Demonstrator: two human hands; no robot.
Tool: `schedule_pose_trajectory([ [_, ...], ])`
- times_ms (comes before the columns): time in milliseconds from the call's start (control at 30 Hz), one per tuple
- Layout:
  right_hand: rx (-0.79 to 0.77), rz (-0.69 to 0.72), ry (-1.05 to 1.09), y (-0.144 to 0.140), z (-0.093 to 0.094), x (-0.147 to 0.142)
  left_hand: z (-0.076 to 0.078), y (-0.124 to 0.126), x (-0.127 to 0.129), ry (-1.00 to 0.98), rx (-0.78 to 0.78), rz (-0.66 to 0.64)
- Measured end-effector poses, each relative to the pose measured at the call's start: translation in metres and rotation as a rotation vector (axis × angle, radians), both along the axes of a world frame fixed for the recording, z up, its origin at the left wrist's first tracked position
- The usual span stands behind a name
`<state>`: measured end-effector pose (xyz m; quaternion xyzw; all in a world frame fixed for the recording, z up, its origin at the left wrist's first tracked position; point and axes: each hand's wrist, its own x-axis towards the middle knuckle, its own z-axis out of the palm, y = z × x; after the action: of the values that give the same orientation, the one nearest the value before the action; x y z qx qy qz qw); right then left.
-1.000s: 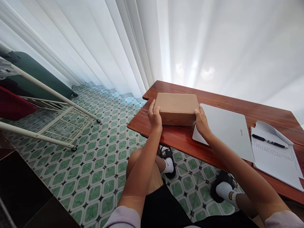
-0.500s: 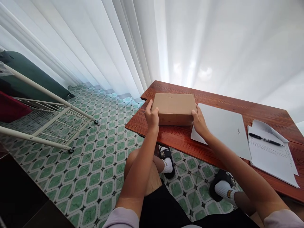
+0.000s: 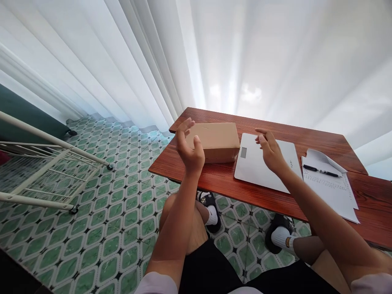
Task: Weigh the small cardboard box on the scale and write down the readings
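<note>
A closed brown cardboard box [image 3: 216, 136] rests on the wooden table, near its left end. My left hand [image 3: 190, 151] is raised at the box's left side, fingers apart and holding nothing; it hides the box's left edge. Over the flat white digital scale [image 3: 260, 167], my right hand [image 3: 271, 152] hovers with loosely bent fingers and nothing in them. The scale lies just right of the box, and its small grey display now shows.
Right of the scale, a black pen [image 3: 321, 170] lies on handwritten sheets of paper [image 3: 330, 188]. The wooden table [image 3: 324, 136] has a stepped edge. White curtains [image 3: 260, 61] hang behind it. A white wheeled rack [image 3: 58, 175] stands on the tiled floor at left.
Both hands have let go of the box and lifted away from its sides. My right hand has moved right, over the scale. The view has shifted slightly to the right.
</note>
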<state>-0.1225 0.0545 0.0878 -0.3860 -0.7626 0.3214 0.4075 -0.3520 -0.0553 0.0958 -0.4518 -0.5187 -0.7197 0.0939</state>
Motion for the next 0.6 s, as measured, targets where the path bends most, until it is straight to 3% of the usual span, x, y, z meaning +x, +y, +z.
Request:
schedule_pose_trajectory([
  [267, -0.041, -0.12, -0.077, 0.005, 0.017, 0.098, -0.001, 0.017, 0.046, 0.426, -0.018, -0.273],
  [467, -0.002, -0.12, -0.296, 0.001, 0.012, 0.158, -0.01, 0.024, 0.09, 0.586, -0.119, -0.623],
  [600, 0.057, -0.121, -0.468, 0.007, 0.003, 0.193, -0.023, 0.025, 0.118, 0.745, -0.212, -0.75],
])
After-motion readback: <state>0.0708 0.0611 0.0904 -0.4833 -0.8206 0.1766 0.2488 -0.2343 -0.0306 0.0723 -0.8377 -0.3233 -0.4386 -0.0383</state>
